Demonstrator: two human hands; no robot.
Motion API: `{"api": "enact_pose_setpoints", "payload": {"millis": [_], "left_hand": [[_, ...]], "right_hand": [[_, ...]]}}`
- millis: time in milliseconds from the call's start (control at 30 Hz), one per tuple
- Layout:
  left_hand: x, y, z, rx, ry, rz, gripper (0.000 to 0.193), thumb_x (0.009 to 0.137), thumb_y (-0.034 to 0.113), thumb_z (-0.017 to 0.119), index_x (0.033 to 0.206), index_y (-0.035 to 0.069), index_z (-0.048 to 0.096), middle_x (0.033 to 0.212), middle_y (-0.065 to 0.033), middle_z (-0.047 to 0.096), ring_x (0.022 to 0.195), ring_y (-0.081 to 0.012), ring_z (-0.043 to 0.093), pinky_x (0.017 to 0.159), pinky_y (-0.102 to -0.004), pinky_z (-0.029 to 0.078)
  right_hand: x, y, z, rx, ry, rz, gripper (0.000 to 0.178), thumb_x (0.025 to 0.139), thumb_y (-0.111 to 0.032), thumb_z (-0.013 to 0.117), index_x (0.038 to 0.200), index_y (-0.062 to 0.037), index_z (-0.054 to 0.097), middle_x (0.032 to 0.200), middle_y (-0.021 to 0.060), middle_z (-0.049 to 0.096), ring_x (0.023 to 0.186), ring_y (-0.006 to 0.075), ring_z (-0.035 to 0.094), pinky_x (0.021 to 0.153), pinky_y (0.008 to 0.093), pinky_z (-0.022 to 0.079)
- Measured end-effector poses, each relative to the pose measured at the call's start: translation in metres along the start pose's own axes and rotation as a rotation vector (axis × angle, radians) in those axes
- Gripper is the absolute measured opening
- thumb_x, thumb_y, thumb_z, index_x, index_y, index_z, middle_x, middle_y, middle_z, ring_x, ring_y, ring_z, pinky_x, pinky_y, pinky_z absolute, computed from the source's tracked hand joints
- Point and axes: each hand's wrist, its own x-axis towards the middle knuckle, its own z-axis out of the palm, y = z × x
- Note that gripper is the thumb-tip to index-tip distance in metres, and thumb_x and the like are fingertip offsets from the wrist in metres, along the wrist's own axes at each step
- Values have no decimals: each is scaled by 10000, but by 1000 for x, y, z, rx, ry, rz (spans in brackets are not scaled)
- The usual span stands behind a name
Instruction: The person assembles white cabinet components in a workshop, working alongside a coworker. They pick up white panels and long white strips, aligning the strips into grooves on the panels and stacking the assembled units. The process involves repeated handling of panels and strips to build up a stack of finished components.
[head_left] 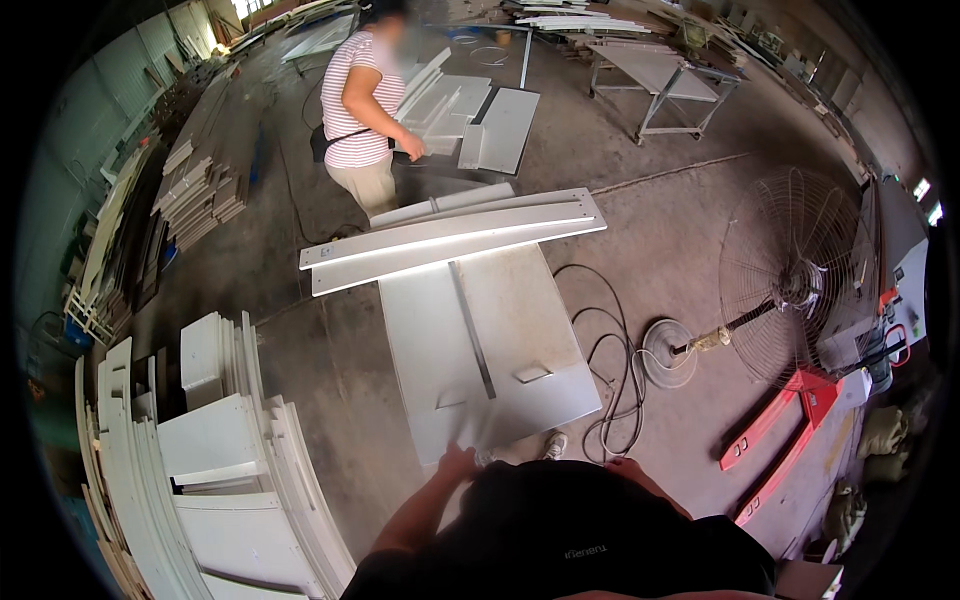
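My left hand point(458, 462) is at the near left edge of a pale grey tabletop point(520, 320), its fingers curled in. A faint blurred grey shape lies just beyond it, too smeared to name. My right hand point(625, 467) is by my right side, near the tabletop's near right corner; my dark shirt hides part of it, and its fingers do not show clearly. A dark strip point(470, 330) runs down the tabletop, with a thin metal bracket point(534, 375) to its right. Across the far end lie long white boards point(455, 240).
Beyond the boards stands a person in a striped shirt point(355, 110). Stacked white panels point(235, 500) rise at the left. To the right are a looped black hose point(636, 375), a large caged floor fan point(790, 275) and a red pallet jack point(785, 430). A metal-legged table point(665, 75) stands farther back.
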Motion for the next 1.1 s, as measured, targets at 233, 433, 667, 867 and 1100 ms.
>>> {"api": "enact_pose_setpoints", "payload": {"millis": [233,433,667,867,1100], "left_hand": [[11,21,-8,-23,-109,-116,705,752,569,672,1268,101,567,1399,-335,353,1290,-480,402,1044,-497,408],[27,3,-4,-71,-193,-84,737,732,628,660,1252,112,576,1347,-320,432,1236,-468,474,1008,-483,445],[17,4,-9,-20,-213,-61,734,761,625,618,1306,138,543,1330,-282,505,1296,-433,431,1001,-490,448],[12,3,-2,1,-181,-46,729,762,619,627,1307,141,551,1316,-295,506,1300,-435,425,998,-502,446],[6,12,-17,-17,-180,-42,752,764,625,623,1326,134,534,1338,-309,469,1291,-441,435,1011,-489,442]], "right_hand": [[10,18,11,-37,65,-66,439,836,-475,643,1052,-103,731,961,95,732,899,216,696,827,362,535],[9,-4,4,-15,67,-100,440,829,-475,646,1046,-103,733,994,124,724,929,242,693,855,373,532],[16,-2,5,24,82,-102,417,827,-440,638,1034,-91,731,1000,144,719,936,259,692,863,373,533],[22,3,5,-36,84,-110,430,822,-441,641,1046,-83,723,948,123,728,890,242,698,831,368,542],[10,-18,-9,41,28,-94,428,840,-436,642,1040,-65,715,892,66,732,750,160,676,703,320,546]]}}
